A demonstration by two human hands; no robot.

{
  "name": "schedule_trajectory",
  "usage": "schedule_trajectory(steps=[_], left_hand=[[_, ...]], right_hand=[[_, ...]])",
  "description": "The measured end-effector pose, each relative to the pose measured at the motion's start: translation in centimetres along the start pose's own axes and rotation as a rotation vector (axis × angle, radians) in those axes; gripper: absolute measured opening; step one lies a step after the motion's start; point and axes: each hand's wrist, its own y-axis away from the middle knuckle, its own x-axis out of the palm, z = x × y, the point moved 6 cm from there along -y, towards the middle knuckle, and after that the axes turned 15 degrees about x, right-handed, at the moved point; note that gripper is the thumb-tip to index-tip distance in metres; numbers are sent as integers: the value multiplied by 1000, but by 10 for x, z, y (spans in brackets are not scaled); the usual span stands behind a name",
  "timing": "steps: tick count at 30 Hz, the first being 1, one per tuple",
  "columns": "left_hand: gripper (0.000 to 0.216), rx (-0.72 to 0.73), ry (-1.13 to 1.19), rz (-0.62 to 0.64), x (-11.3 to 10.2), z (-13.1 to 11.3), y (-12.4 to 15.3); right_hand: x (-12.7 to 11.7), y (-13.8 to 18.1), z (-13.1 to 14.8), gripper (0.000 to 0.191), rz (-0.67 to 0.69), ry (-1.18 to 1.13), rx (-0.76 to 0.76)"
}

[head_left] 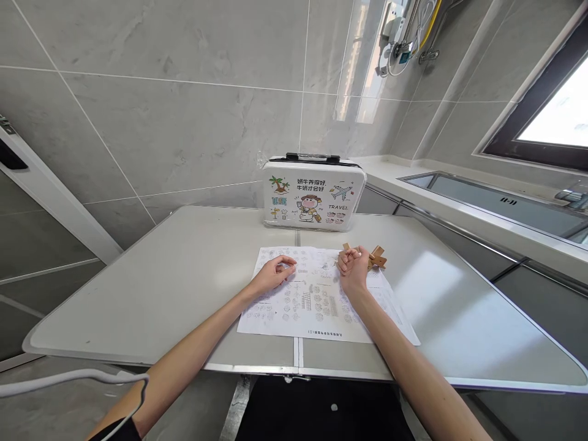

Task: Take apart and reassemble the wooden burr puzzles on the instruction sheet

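A printed instruction sheet (316,300) with small diagrams lies flat on the grey folding table (174,288). My left hand (274,273) rests on the sheet's upper left part, fingers curled with thumb and forefinger touching; I see nothing in it. My right hand (353,264) is closed in a fist at the sheet's upper right. It touches a wooden interlocking puzzle (374,257) made of crossed sticks, whose ends show on both sides of the fist.
A white cartoon-printed case (313,195) marked TRAVEL stands upright at the table's far edge against the tiled wall. A counter with a sink (500,205) runs along the right. A white cable (73,378) hangs by my left arm.
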Motion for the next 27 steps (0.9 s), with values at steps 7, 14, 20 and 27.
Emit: schedule_trajectory(steps=[7,14,20,27], left_hand=[[45,12,0,7,0,4,0],[45,20,5,2,0,0,0],[46,23,14,4,0,0,-1],[45,28,23,-1,0,0,-1]], right_hand=[[-17,-12,11,44,36,-144,-41],[-35,-27,12,42,12,-255,1],[-39,-31,12,36,-14,-308,64],[-39,-31,19,30,-13,-257,73]])
